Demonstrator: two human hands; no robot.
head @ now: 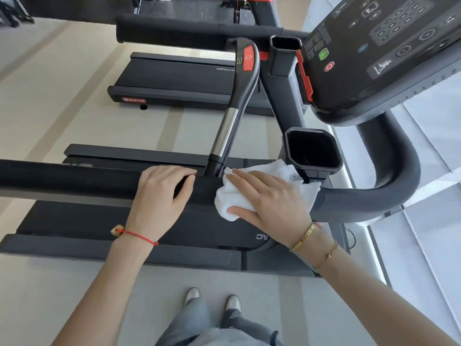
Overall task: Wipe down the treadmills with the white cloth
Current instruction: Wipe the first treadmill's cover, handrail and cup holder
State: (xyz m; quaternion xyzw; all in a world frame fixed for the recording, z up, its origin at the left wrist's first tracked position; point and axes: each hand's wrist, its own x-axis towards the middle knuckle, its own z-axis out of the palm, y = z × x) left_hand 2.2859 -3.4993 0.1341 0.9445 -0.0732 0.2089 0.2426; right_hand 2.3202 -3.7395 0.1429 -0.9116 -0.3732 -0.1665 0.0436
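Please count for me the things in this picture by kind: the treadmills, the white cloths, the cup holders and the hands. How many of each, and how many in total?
Treadmills: 2, the near treadmill and the far treadmill
White cloth: 1
Cup holders: 2, the near cup holder and the far cup holder
Hands: 2, the left hand and the right hand
Total: 7

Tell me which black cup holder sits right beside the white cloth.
The larger, nearer black cup holder; the white cloth reaches its base. The smaller one stands farther back.
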